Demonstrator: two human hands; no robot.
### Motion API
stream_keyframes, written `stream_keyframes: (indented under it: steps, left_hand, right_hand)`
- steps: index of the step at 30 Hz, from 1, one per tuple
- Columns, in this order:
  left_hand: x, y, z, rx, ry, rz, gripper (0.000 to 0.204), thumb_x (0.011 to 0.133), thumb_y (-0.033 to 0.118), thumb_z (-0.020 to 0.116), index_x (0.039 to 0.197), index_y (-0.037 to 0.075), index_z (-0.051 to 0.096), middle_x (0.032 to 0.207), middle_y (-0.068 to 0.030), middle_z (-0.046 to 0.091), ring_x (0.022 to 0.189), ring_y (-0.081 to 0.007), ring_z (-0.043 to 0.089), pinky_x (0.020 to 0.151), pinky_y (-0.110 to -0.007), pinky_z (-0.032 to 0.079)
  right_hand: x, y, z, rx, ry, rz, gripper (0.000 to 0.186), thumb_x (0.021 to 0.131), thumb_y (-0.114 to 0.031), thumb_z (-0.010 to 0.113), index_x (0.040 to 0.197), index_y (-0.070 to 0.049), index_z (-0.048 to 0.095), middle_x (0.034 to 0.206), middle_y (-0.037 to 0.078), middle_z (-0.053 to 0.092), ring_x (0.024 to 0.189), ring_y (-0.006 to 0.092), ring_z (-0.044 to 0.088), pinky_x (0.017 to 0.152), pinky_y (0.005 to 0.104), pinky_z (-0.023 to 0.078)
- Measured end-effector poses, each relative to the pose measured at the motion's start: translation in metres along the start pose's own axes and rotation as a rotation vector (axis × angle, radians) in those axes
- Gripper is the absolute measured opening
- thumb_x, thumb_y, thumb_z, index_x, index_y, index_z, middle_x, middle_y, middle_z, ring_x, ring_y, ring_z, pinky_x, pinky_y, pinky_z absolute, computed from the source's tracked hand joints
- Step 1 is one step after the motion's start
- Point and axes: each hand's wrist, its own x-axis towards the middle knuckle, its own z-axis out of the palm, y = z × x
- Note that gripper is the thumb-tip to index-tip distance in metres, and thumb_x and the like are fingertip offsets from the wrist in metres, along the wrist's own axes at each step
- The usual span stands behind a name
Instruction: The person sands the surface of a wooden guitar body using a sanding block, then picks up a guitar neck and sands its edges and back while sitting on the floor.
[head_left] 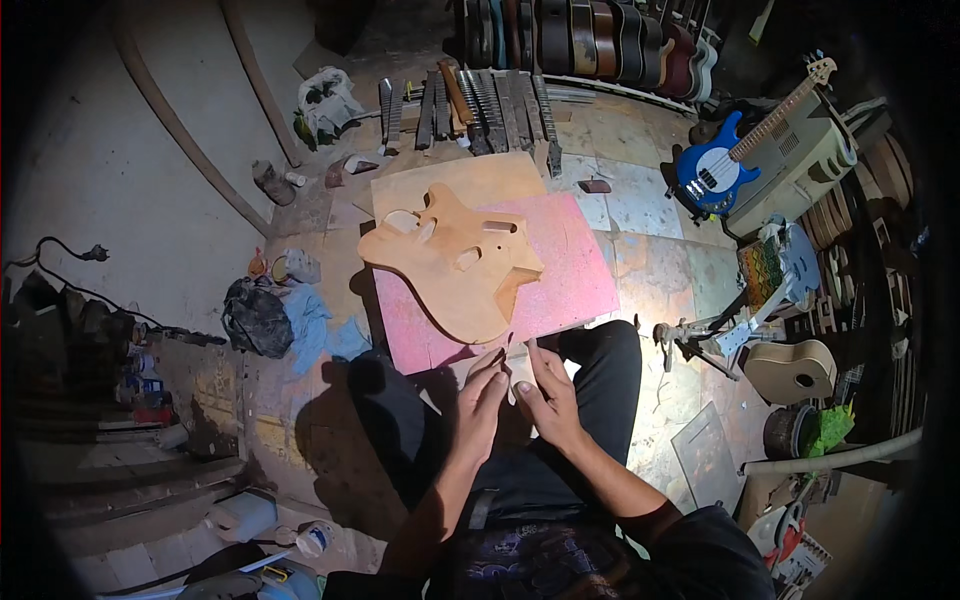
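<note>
An unfinished wooden guitar body [455, 262] with routed cavities lies on a pink board [560, 275] on the floor in front of my knees. My left hand [482, 398] and my right hand [545, 392] meet just below the board's near edge, over my dark trousers. The fingers of both hands pinch at a small thin item between them; it is too small to tell what it is. Neither hand touches the guitar body.
A row of guitar necks [470, 105] lies at the back, finished guitars [590, 40] stand behind them. A blue electric bass [715, 170] leans on a grey amplifier [800, 160] at right. Rags and bags [270, 315] sit at left. A small pale guitar body [790, 370] rests at right.
</note>
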Motion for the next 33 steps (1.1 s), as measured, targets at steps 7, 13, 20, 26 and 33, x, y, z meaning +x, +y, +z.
stream_keyframes:
  steps: [7,13,20,26,33]
  left_hand:
    - [0.016,0.015,0.002,0.071,0.039,0.167,0.027,0.102,0.004,0.076,0.123,-0.003,0.061,0.134,-0.0129,0.068,0.119,-0.0171,0.067,0.105,-0.034,0.055]
    - [0.042,0.021,-0.009,0.049,0.069,0.146,0.057,0.095,0.003,0.082,0.143,0.002,0.05,0.133,-0.0137,0.065,0.121,-0.0193,0.065,0.106,-0.036,0.054]
    - [0.105,0.031,-0.022,0.141,-0.003,-0.013,0.062,0.092,0.001,0.082,0.145,0.001,0.049,0.132,-0.0181,0.063,0.121,-0.0207,0.065,0.099,-0.034,0.058]
    - [0.158,0.011,-0.035,0.256,-0.013,0.073,0.057,0.092,0.003,0.084,0.14,0.003,0.053,0.133,-0.0154,0.065,0.127,-0.0203,0.061,0.108,-0.036,0.052]
    - [0.213,0.017,-0.072,0.963,0.104,0.372,0.051,0.089,0.01,0.086,0.133,0.0,0.062,0.139,-0.0221,0.065,0.134,-0.0385,0.059,0.116,-0.05,0.045]
  right_hand:
    - [0.013,0.013,0.02,0.163,-0.018,0.044,0.06,0.109,-0.016,0.06,0.165,0.001,0.045,0.151,0.021,0.051,0.136,0.0321,0.053,0.117,0.0402,0.041]
    - [0.032,0.014,0.019,-0.016,-0.078,0.01,0.083,0.101,-0.04,0.076,0.167,-0.003,0.041,0.163,0.025,0.038,0.146,0.036,0.043,0.126,0.0479,0.029]
    - [0.071,0.051,0.015,0.103,-0.113,0.168,0.079,0.1,-0.009,0.076,0.169,-0.004,0.038,0.155,0.014,0.051,0.142,0.0238,0.049,0.122,0.0347,0.034]
    - [0.108,0.072,0.019,0.163,-0.042,0.217,0.076,0.1,-0.009,0.077,0.168,-0.005,0.042,0.138,0.01,0.057,0.127,0.019,0.056,0.109,0.0318,0.044]
    - [0.18,0.099,0.003,-0.451,-0.011,0.026,0.067,0.095,-0.006,0.078,0.158,-0.004,0.057,0.13,0.025,0.061,0.121,0.0344,0.062,0.105,0.0385,0.049]
